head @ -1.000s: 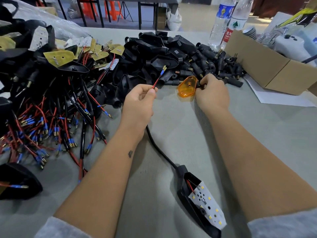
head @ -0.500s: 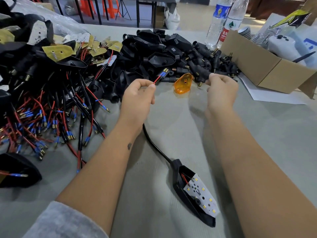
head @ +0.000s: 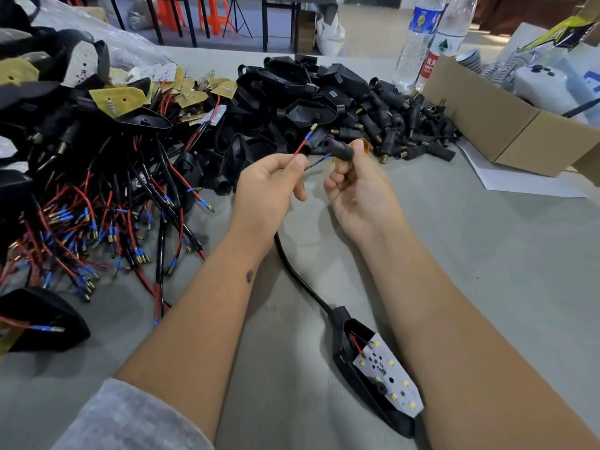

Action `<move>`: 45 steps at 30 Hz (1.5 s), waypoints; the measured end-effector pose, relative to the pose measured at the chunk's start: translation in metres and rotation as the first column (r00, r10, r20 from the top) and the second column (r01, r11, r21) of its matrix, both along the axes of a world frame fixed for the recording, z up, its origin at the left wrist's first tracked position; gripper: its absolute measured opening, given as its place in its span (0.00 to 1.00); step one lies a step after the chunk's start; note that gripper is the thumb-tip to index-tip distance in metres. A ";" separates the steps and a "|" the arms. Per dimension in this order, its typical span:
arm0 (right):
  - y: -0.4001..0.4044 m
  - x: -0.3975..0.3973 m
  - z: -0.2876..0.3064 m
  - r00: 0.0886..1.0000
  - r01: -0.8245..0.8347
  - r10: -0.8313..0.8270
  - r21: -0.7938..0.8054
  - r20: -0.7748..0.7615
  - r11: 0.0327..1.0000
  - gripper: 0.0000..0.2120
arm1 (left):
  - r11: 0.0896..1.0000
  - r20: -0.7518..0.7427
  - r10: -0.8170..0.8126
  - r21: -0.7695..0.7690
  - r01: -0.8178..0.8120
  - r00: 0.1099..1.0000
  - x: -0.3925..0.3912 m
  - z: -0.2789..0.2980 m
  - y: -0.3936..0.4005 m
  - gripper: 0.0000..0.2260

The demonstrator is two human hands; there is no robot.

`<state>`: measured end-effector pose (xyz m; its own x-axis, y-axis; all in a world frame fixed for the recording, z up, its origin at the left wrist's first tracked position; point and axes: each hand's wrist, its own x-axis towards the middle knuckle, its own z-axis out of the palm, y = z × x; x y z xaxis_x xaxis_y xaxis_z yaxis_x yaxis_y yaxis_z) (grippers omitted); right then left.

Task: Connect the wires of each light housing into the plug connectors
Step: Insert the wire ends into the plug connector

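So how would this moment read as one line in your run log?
step: wiring plug | left hand: pinches red wire | right hand: holds plug | black wire: at plug | housing: on table

Two hands are in view, the left hand (head: 269,186) and the right hand (head: 360,193). One light housing (head: 367,378) with its LED board lies alone on the desk (head: 487,271). One plug connector (head: 334,147) is held. Two water bottles (head: 418,37) stand at the back, beside one cardboard box (head: 506,125). The loose black plug connectors in the pile (head: 406,125) and the wired housings in the left heap (head: 97,190) are too many to count.
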<state>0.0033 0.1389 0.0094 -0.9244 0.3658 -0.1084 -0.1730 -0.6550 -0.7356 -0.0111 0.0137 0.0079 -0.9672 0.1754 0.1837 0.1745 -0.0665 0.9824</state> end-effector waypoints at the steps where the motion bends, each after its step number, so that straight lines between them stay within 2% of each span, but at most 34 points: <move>1: 0.001 0.000 0.000 1.000 0.007 -0.007 -0.016 0.009 1.000 0.14 | 1.000 -0.011 -0.001 0.003 0.001 1.000 0.000 -0.001 -0.001 0.08; 5: 0.006 0.003 0.002 1.000 0.017 -0.019 -0.157 -0.012 0.987 0.17 | 1.000 -0.017 -0.002 -0.005 0.002 1.000 0.000 -0.001 -0.002 0.09; 10: 0.008 0.005 0.001 0.999 0.046 -0.049 -0.238 -0.008 0.970 0.13 | 0.998 -0.027 -0.015 -0.056 0.014 1.000 0.003 0.000 0.001 0.07; 12: 0.008 0.005 0.002 0.999 0.048 -0.048 -0.221 0.004 0.974 0.12 | 0.998 -0.038 -0.008 -0.067 0.005 0.999 0.004 0.000 0.000 0.07; 16: 0.007 0.007 0.003 1.000 0.024 -0.026 -0.096 -0.017 0.995 0.03 | 0.997 -0.050 0.029 -0.065 -0.032 0.998 0.003 0.000 -0.003 0.07; 19: 0.006 0.007 0.003 0.999 0.006 -0.006 0.010 -0.048 1.000 0.09 | 0.996 -0.046 0.046 -0.078 -0.049 0.998 0.002 0.000 -0.005 0.07; 27: 0.004 0.006 0.003 0.999 0.026 -0.021 0.127 -0.047 0.992 0.12 | 0.995 -0.015 0.056 -0.083 -0.057 0.998 -0.001 -0.001 -0.006 0.07; 36: 0.001 0.005 0.005 1.000 0.021 -0.021 0.084 0.007 0.996 0.13 | 0.994 0.043 0.093 -0.063 -0.090 0.995 -0.001 0.001 -0.006 0.07; 45: 0.002 0.009 0.007 0.999 -0.001 0.003 0.047 -0.034 0.999 0.10 | 0.992 0.064 0.123 -0.034 -0.121 0.990 0.000 0.003 -0.006 0.08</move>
<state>0.0126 0.1413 0.0164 -0.9279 0.3680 -0.0602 -0.1969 -0.6206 -0.7590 -0.0114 0.0079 0.0107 -0.9915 0.0598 0.1154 0.1145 -0.0187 0.9933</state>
